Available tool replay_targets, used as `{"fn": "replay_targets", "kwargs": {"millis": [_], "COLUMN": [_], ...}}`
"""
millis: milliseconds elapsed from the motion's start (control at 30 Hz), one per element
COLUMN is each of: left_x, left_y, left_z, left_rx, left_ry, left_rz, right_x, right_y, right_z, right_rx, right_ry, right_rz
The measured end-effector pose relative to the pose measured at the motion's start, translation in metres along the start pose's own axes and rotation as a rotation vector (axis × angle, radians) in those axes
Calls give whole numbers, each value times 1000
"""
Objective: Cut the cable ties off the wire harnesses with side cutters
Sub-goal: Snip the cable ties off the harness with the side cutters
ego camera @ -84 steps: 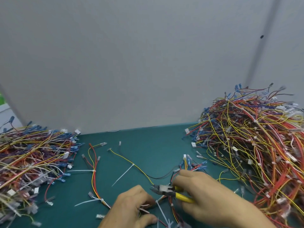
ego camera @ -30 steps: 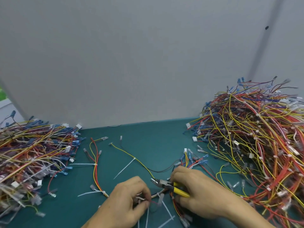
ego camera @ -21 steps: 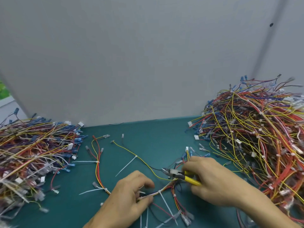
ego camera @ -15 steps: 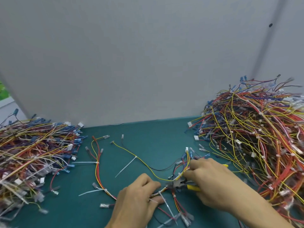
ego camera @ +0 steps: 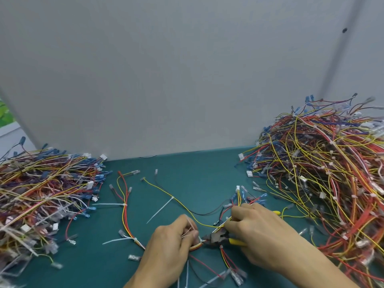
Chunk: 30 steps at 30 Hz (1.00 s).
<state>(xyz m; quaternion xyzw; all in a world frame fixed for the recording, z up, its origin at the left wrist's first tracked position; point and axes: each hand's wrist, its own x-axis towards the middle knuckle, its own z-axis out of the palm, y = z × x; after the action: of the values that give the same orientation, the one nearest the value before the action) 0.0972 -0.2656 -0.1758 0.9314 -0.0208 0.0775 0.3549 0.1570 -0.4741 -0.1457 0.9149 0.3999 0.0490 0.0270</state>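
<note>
Wire harness (ego camera: 195,246) in work sits low centre on the green table (ego camera: 187,171), a red, yellow and white bundle between both hands. Left hand (ego camera: 171,249) has its fingers curled round the bundle, with thin white tie ends sticking out of the grip. Right hand (ego camera: 260,235) is wrapped round the yellow handles of the side cutters (ego camera: 218,239). The cutter nose touches the bundle just beside the left fingers; whether the blades are closed is unclear. The hands are close together. Loose harness (ego camera: 124,213) with white cable ties (ego camera: 159,209) lies left of centre. Left pile (ego camera: 41,194) and larger right pile (ego camera: 324,175) flank it, against the grey wall (ego camera: 166,80).
</note>
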Motion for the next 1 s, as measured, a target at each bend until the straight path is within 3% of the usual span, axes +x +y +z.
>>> {"fn": "replay_targets", "kwargs": {"millis": [1000], "left_x": [0], "left_y": [0], "left_z": [-2], "left_rx": [-119], "left_ry": [39], "left_rz": [71], "right_x": [0], "right_y": [-7], "right_z": [0], "right_rx": [24], "right_ry": [-139], "right_rz": [43]}}
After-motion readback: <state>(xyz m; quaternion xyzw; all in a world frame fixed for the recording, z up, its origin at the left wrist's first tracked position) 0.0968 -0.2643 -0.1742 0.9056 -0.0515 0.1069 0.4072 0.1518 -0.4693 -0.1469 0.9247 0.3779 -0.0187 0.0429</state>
